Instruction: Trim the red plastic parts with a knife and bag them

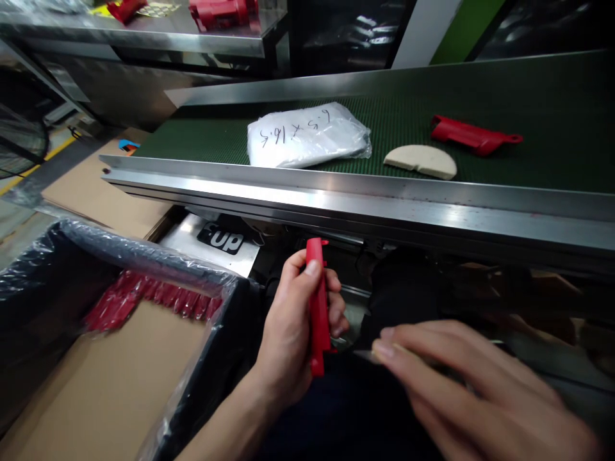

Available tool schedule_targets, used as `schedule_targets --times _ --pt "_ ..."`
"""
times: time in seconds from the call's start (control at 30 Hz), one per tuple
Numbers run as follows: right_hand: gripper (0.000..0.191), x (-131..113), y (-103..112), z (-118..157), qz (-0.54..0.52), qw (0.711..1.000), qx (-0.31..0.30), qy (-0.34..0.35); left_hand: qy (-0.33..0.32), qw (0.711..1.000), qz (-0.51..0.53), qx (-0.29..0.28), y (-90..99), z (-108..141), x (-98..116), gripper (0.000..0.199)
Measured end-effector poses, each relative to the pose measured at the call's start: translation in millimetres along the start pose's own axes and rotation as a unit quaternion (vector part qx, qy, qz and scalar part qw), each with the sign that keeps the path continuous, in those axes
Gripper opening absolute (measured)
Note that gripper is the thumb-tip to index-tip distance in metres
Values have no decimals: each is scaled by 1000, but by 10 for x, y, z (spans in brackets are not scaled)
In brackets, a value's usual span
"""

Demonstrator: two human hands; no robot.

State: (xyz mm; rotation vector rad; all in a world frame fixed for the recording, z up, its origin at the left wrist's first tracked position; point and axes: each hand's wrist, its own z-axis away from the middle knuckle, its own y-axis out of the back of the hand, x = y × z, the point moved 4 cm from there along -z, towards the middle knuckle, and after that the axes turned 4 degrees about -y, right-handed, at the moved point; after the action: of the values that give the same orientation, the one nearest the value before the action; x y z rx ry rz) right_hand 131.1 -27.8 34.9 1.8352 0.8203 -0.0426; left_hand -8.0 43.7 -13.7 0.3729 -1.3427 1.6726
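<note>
My left hand [293,326] grips a narrow red plastic part [317,307], held upright and edge-on below the conveyor rail. My right hand [461,384] is close beside it at the lower right, fingers pinched on a small thin blade-like tool [365,354] whose tip points at the lower end of the red part. On the green conveyor belt [552,115] above lie another red plastic part [473,136], a beige half-round pad [421,161] and a white plastic bag [307,136] with handwriting.
A metal rail [336,192] runs along the belt's near edge. At the left stands a plastic-lined box [43,275] with a cardboard sheet [120,378] and a row of red parts [144,298]. More red parts [221,13] sit on a metal shelf behind.
</note>
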Motion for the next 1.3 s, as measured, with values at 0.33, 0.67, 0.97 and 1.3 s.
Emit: schedule_targets --times 0.33,0.67,0.97,1.3 --pt "39 184 36 -172 25 997 62 -38 37 988 -138 -57 5 262 -39 38" --pt "42 186 24 -124 27 997 66 -37 51 988 -136 -61 -27 283 -65 36" --pt "41 236 7 -50 42 995 81 -25 75 985 -140 -74 -42 263 -112 36" --pt "51 558 170 42 95 973 182 -106 93 985 -87 -117 -44 291 -206 27"
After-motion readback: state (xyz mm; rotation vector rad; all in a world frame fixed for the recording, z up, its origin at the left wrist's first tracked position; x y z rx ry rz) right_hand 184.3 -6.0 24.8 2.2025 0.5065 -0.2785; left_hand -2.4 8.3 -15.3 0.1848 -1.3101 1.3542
